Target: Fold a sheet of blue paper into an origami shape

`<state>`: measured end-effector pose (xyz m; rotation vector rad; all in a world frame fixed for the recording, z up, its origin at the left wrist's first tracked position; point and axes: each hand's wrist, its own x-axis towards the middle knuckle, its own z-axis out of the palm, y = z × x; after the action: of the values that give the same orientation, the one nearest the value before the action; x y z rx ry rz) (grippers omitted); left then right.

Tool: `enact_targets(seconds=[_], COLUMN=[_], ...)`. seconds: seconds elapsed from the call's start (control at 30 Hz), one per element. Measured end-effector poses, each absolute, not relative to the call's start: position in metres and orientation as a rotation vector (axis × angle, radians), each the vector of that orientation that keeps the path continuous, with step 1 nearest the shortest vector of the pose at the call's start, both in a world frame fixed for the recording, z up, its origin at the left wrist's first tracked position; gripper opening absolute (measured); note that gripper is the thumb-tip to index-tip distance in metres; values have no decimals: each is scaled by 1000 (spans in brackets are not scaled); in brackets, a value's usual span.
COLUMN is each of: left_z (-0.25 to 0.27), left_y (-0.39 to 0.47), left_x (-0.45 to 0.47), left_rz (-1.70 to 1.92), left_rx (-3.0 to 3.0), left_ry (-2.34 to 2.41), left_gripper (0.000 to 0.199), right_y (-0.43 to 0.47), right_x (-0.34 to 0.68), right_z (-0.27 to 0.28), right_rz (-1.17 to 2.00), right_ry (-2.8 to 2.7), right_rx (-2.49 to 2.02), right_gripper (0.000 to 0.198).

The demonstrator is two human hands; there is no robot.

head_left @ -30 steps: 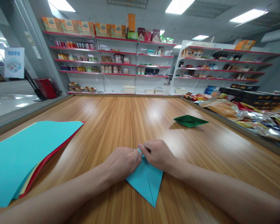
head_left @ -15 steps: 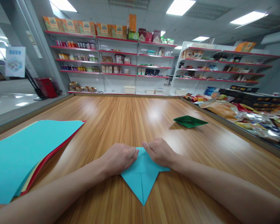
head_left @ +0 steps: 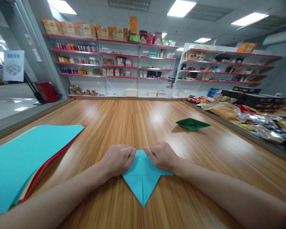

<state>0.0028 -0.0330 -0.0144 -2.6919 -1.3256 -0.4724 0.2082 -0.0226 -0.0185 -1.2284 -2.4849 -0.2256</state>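
A folded sheet of turquoise paper [head_left: 143, 183] lies on the wooden table [head_left: 105, 127] in front of me, its pointed end towards me and a crease down the middle of the point. My left hand [head_left: 119, 158] is closed on the paper's upper left edge, with the thumb along the side. On the upper right side my right hand [head_left: 162, 156] is closed too, its thumb on the paper near the flat top edge. Both hands rest low at the table, and the curled fingers under them are partly hidden.
A green folded paper boat [head_left: 193, 124] sits to the right, beyond my right hand. A stack of coloured paper [head_left: 33, 149], turquoise on top, lies at the left. Packaged snacks [head_left: 228, 113] line the right edge. Stocked shelves [head_left: 119, 57] stand behind the table.
My left hand has shifted slightly along the paper's upper left side, and its thumb now points more downward. The short crease near the paper's top no longer shows. The view has tilted slightly.
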Motion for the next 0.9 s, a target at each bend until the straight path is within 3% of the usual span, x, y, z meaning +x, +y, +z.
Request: enact_targets(seconds=[0.9], left_z=[-16], left_y=[-36], left_x=[7], left_rz=[-500], left_rx=[-2630], left_ry=[-1445], left_gripper=[54], right_y=[-27], right_x=[201], right_z=[-23], right_rz=[-315], right_ry=[-2477], right_rx=[-1405], right_gripper=[59])
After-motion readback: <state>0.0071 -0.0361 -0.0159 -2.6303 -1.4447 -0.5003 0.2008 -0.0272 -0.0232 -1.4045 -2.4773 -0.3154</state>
